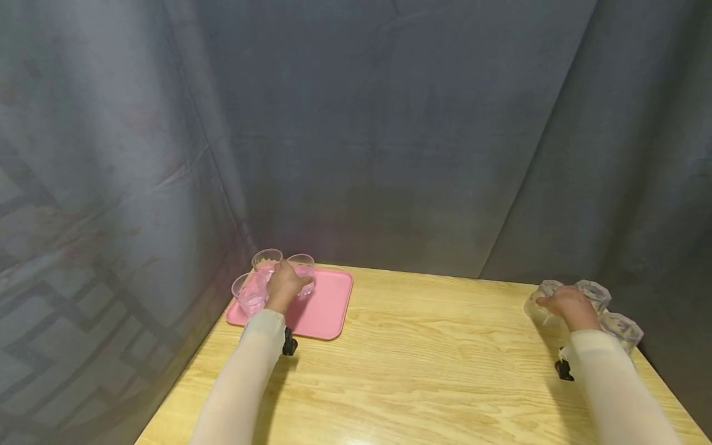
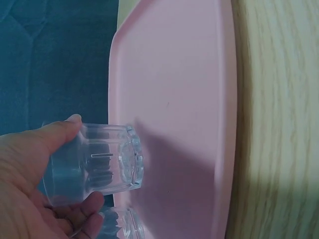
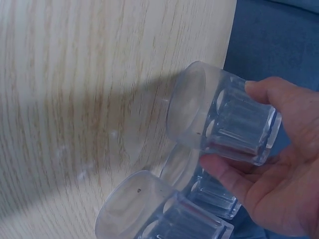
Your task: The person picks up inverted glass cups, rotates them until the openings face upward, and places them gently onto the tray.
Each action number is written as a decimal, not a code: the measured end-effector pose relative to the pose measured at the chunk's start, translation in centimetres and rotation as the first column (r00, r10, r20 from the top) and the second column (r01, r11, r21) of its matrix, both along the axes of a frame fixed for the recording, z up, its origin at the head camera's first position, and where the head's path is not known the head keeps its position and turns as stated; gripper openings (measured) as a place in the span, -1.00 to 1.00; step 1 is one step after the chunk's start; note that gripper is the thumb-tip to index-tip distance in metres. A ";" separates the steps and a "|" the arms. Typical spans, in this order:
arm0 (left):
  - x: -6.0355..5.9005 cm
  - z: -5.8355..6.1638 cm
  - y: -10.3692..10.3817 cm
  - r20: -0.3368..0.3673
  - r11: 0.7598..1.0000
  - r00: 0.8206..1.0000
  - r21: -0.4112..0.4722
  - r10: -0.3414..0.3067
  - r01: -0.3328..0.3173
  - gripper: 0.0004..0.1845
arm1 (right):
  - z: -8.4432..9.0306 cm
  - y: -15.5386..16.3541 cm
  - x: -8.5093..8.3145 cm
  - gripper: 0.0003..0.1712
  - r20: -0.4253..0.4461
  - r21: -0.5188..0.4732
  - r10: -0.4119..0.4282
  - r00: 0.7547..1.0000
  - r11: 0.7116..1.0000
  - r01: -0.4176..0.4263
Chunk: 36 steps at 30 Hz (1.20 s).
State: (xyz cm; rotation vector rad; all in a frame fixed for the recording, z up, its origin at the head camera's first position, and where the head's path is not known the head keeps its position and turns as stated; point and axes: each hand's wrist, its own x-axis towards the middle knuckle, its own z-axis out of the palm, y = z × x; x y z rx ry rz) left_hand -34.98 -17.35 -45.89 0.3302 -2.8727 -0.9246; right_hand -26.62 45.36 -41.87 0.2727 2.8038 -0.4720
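On the left, my left hand [image 1: 285,287] grips a clear plastic cup [image 2: 107,157], thumb on one side and fingers on the other. That cup is upright, its base close over the pink tray [image 1: 328,303]. Two more upright cups stand beside it, a back one [image 1: 267,258] and a front one [image 1: 250,300], both partly behind the hand. Far to the right, my right hand [image 1: 573,307] holds another clear cup [image 3: 227,117] between thumb and fingers. It is upside down, rim toward the wooden table. Two other upturned cups, one [image 3: 214,194] and another [image 3: 159,211], stand close by.
The wooden table [image 1: 434,358] stretches between the tray and the right-hand cups. Grey curtains [image 1: 367,154] hang along the table's back and both sides, close to the tray and the cups. Each wrist carries a small black camera mount.
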 end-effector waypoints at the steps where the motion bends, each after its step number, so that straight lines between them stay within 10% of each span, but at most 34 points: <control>1: 0.0 0.0 0.0 0.002 1.000 1.000 0.003 0.000 0.000 0.03 | 0.1 0.0 0.1 -0.09 -0.007 -0.006 -0.003 1.000 1.000 0.003; 22: 0.6 -0.1 -0.1 -0.049 0.998 0.998 -0.047 -0.041 0.039 0.09 | -0.4 -0.9 0.4 -0.20 -0.085 -0.066 -0.118 0.989 0.991 0.112; 36: 0.8 2.4 0.7 -0.061 0.982 0.994 -0.172 -0.086 0.074 0.05 | -0.1 0.0 0.1 -0.28 -0.099 -0.099 -0.077 0.992 0.993 0.067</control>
